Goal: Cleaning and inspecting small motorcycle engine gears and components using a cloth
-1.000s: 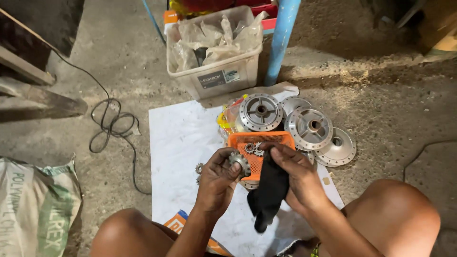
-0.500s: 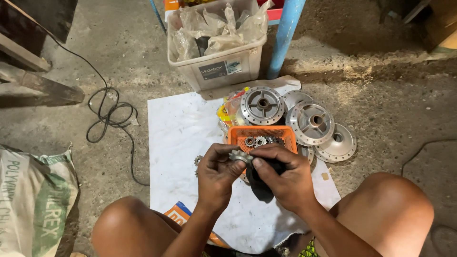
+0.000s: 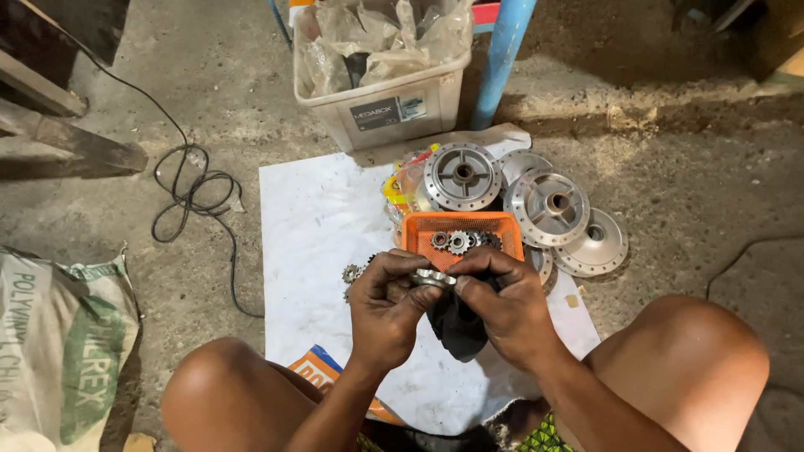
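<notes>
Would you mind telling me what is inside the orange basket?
The orange basket holds a few small metal sprockets along its far side. Its near part is covered by the left hand and right hand, so anything there is hidden.

We see a white sheet (image 3: 318,226) on the concrete floor (image 3: 687,167), with three metal hubs (image 3: 548,205) beside an orange basket (image 3: 419,228) of small sprockets (image 3: 458,242). A clear plastic bin (image 3: 385,109) of bags sits behind, next to a blue pole (image 3: 502,59). Black cable (image 3: 188,188) and a woven sack (image 3: 59,335) lie off to one side.
</notes>
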